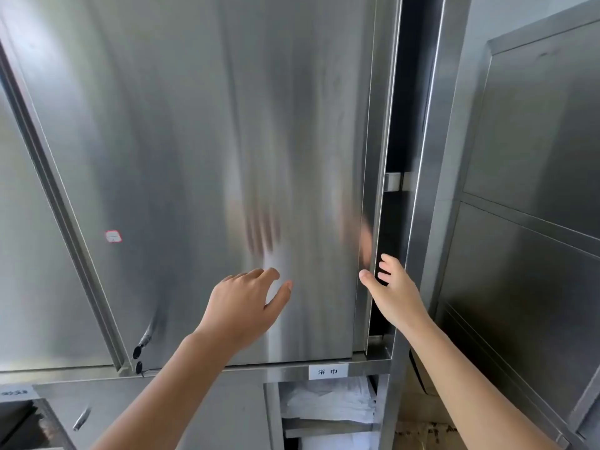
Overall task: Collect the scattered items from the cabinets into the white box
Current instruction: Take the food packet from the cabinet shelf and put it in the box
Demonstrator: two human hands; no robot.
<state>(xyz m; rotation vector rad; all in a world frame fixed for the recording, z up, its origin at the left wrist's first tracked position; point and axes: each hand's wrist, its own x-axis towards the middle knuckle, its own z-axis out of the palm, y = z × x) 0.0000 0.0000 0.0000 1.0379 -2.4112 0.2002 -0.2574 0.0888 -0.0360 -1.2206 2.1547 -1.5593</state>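
Left hand (246,303) is up at the door (194,157), fingers apart and loose, holding nothing. Tips near or on the steel, can't tell which.

Step, as I read it: opening this cabinet to get at whatever is inside. Collecting not begun here.

Door is tall brushed steel with smeary reflections of both my hands on it. Small red-edged sticker (113,236) on its left part, dark fitting (137,352) at the lower left corner. Under the door there's a label (328,371) on the frame. Below that, white wrapped bundles (328,404) on an open shelf, maybe things to collect, not sure.

Right hand (394,290) is on the door's right edge: thumb on the front face, fingers hooked round into the gap (394,108). So it's clamped on the edge; how hard, can't tell. Gap is narrow and dark, with a small bracket (393,181) partway up and no items showing in it.

Next move, my guess: pull that edge leftward. It looks like a slider, going by the track at the bottom. The left hand can push flat on the face to help, with fingers kept clear of the frame. Then look inside.

Far right is the right cabinet (535,141), steel panels closed. No white box in view. The items, if any, are hidden behind the door.
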